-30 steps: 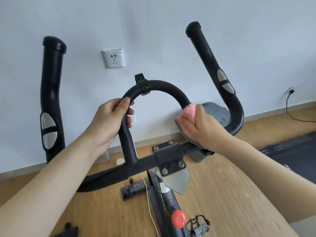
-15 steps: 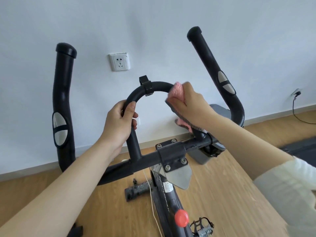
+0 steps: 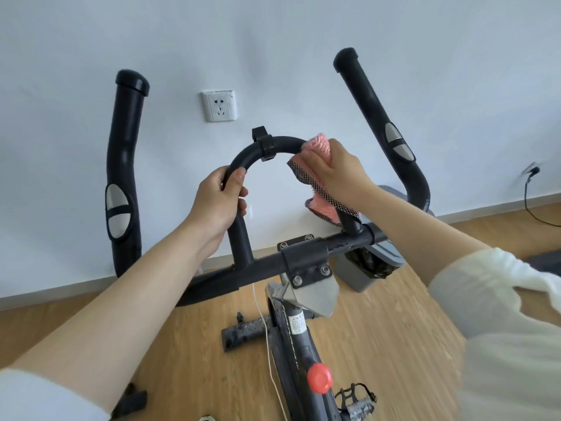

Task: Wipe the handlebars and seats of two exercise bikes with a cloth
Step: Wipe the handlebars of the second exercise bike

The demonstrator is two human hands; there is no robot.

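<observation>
Pink cloth [image 3: 319, 147] is clenched in my right hand [image 3: 343, 174], pressed on the handlebar loop [image 3: 288, 143] at one o'clock; my left hand [image 3: 215, 202] grasps the loop at nine o'clock.

My cloth [image 3: 319, 148] is pink, edged with a black-and-white checked band. The handlebars [image 3: 261, 266] are black, with silver-grey oval pads [image 3: 117, 212] on the grips. Nearer me, a red knob [image 3: 319, 377] sits on the dark frame [image 3: 299, 344]. The floor [image 3: 394, 344] is pale, fine-grained wood, the far wall [image 3: 273, 41] bluish white, the socket [image 3: 219, 105] white, and my right sleeve [image 3: 501, 299] cream.
</observation>
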